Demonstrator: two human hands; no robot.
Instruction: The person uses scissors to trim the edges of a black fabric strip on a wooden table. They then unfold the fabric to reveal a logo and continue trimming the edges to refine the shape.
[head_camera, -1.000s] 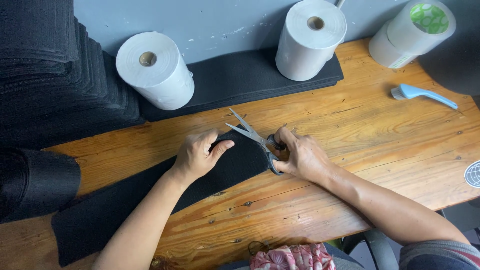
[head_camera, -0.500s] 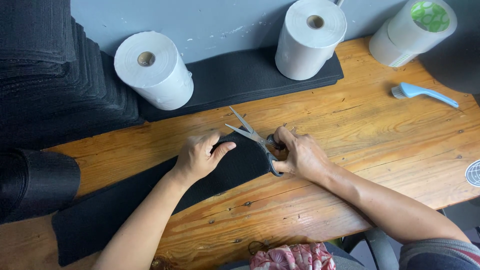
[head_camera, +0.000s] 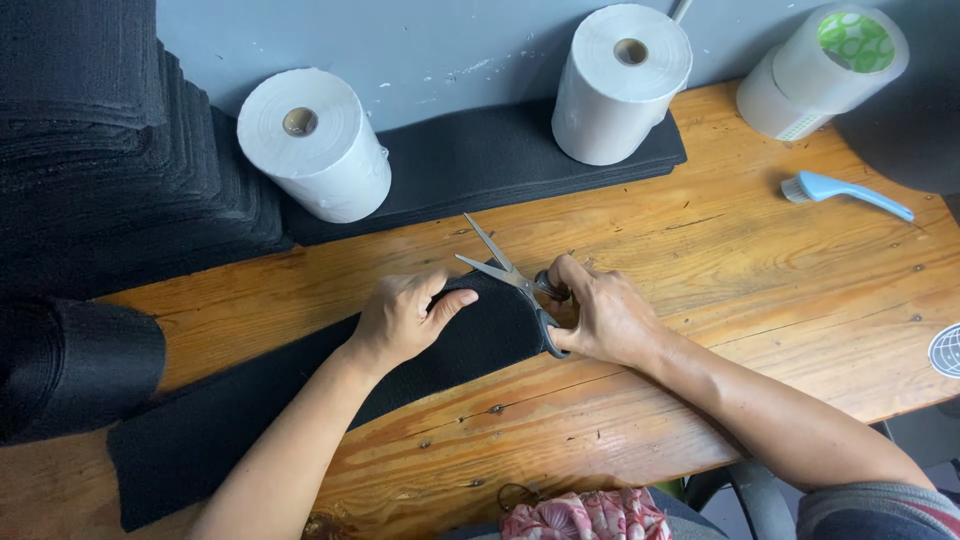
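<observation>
The black fabric strip (head_camera: 300, 400) lies flat; the left hand (head_camera: 400, 320) presses it with open fingers, the right hand (head_camera: 600, 315) holds open scissors (head_camera: 510, 275).

Left hand (head_camera: 400, 318) and forearm bare, no sleeve, ring or watch visible. Right hand (head_camera: 605, 320) likewise bare; grey knit sleeve with a reddish stripe (only its edge shows) begins near the elbow.
</observation>
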